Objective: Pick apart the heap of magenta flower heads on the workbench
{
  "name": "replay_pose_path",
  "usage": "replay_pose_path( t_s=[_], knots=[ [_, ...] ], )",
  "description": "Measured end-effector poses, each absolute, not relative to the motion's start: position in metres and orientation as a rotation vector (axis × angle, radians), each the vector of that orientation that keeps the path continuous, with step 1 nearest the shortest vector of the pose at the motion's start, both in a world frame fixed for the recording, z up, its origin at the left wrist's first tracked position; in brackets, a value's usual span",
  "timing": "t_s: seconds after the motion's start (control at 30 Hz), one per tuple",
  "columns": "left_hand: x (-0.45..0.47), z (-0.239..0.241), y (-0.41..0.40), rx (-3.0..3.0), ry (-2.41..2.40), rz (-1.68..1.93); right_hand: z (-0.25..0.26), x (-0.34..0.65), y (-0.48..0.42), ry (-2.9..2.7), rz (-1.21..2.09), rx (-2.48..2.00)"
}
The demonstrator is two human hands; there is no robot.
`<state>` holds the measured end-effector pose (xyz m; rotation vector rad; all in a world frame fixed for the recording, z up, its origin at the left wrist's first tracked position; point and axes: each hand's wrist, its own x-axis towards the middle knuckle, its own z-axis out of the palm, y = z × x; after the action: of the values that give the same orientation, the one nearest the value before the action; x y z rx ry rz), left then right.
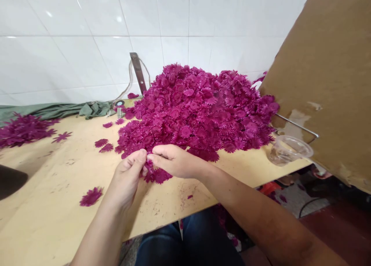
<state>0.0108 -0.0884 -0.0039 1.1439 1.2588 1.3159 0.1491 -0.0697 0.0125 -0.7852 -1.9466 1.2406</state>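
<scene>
My left hand (129, 177) and my right hand (176, 161) meet at the fingertips in front of a large heap of magenta artificial flowers (185, 111). Both are closed in a pinch. Magenta petals of a flower (158, 175) show between and just under the fingers; the fingertips cover the part they grip. Beside my left wrist, a single flower (91, 196) lies loose on the wooden table (52, 219). A few more small flowers (101, 143) are scattered at the heap's left edge.
A second pile of magenta petals (23, 130) lies at the far left by a green cloth (58, 111). A metal bar (138, 72) stands against the tiled wall. On the right are a clear plastic cup (285, 152) and a large cardboard sheet (324, 76). A dark object (11, 182) sits at left.
</scene>
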Motion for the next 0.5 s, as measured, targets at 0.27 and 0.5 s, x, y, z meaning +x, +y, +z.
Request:
replay_pose_path(
  t_s=[0.27,0.5],
  knots=[
    [-0.007,0.006,-0.085,0.881,1.176,1.642,0.018,0.163,-0.099,-1.684,1.23,-0.574],
    [-0.038,0.019,-0.086,0.751,1.268,1.717,0.026,0.201,-0.103,-1.422,1.225,-0.529]
  ],
)
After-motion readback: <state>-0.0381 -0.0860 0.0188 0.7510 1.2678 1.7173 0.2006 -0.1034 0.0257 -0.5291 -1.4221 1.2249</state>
